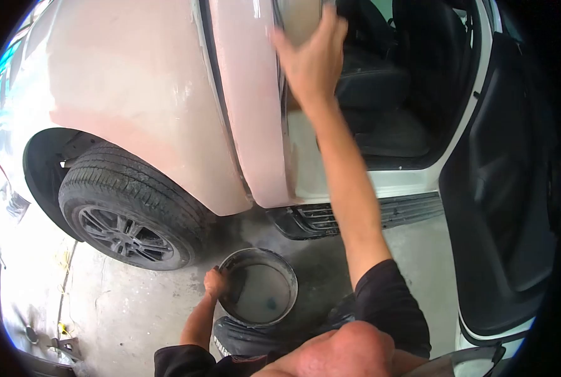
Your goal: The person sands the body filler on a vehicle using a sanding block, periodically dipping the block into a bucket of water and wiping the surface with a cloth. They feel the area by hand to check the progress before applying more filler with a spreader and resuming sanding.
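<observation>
My right hand (315, 63) is raised at the edge of the pinkish door panel (255, 107), beside the open doorway. Its thumb and fingers are apart, with motion blur at the tips, and nothing shows between them. Low on the left, my left hand (215, 283) is at the rim of a round dark bucket (293, 276). Its fingers are curled at the rim, over the bucket's left side. Cloudy liquid (264, 292) fills the bottom of the bucket, with a small blue spot in it.
A wheel (126, 207) sits under the primed fender (123, 81) at the left. Below the doorway runs a black side step (381, 212). An open door with black trim (506, 188) stands on the right. Tools lie on the floor at lower left.
</observation>
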Available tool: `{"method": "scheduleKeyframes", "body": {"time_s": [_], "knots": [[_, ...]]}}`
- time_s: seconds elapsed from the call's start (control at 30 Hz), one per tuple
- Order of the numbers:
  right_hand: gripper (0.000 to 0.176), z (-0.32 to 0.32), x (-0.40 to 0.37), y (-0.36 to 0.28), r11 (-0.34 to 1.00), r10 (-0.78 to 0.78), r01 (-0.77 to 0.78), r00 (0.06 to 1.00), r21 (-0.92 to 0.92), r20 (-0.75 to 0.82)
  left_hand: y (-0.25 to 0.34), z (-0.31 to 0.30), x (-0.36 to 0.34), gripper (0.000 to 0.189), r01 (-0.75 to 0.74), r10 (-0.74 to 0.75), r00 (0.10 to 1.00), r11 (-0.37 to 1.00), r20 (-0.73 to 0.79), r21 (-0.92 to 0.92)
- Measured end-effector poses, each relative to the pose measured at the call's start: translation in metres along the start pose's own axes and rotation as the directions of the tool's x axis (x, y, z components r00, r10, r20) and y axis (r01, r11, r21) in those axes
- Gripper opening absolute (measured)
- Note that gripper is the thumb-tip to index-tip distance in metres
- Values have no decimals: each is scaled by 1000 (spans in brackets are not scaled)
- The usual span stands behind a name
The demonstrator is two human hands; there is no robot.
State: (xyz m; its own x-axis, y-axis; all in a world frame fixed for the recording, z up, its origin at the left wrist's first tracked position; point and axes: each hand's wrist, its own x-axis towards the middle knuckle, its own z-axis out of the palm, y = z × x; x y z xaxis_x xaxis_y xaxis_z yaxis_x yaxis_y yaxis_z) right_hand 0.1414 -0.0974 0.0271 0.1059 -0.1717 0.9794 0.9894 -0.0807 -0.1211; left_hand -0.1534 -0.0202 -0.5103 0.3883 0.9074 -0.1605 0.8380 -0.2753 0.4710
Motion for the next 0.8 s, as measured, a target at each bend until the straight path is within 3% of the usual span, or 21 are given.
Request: {"method": "scheduleKeyframes", "body": {"time_s": [0.03, 0.13, 0.27, 0.37, 0.4, 0.5, 0.6, 0.67, 0.73, 0.8], "knots": [[97, -4, -27, 10, 999, -52, 52, 999, -6, -14, -4, 2, 2, 43, -11, 11, 1000, 1000, 8, -3], [96, -16, -75, 15, 997, -4, 4, 1000, 75, -2, -8, 6, 7, 43, -25, 25, 999, 1000, 31, 1], [99, 11, 27, 1, 1000, 27, -26, 999, -13, 35, -16, 17, 16, 42, -35, 35, 999, 999, 11, 2], [86, 15, 70, -3, 997, -71, 71, 997, 18, 15, -17, 16, 16, 41, -49, 49, 999, 999, -5, 7], [97, 8, 57, -3, 998, -15, 9, 996, 69, 90, -15, 15, 13, 41, -51, 51, 999, 999, -12, 1], [94, -4, -23, 13, 994, -81, 81, 997, 70, -1, -11, 8, 7, 41, -56, 56, 998, 998, -12, 17], [92, -5, -21, 11, 996, 1, -5, 999, 91, 38, -17, 11, 8, 41, -53, 53, 999, 998, -9, 19], [92, 12, 39, -5, 999, 42, -41, 999, -26, 24, -17, 17, 16, 42, -59, 59, 998, 998, -8, 15], [84, 5, 108, -45, 962, 273, -269, 942, -49, 194, -23, 23, 20, 42, -51, 52, 999, 998, -8, 22], [87, 15, 101, -11, 997, 71, -72, 975, 0, 211, -14, 14, 15, 42, -31, 31, 999, 999, -5, 32]]}}
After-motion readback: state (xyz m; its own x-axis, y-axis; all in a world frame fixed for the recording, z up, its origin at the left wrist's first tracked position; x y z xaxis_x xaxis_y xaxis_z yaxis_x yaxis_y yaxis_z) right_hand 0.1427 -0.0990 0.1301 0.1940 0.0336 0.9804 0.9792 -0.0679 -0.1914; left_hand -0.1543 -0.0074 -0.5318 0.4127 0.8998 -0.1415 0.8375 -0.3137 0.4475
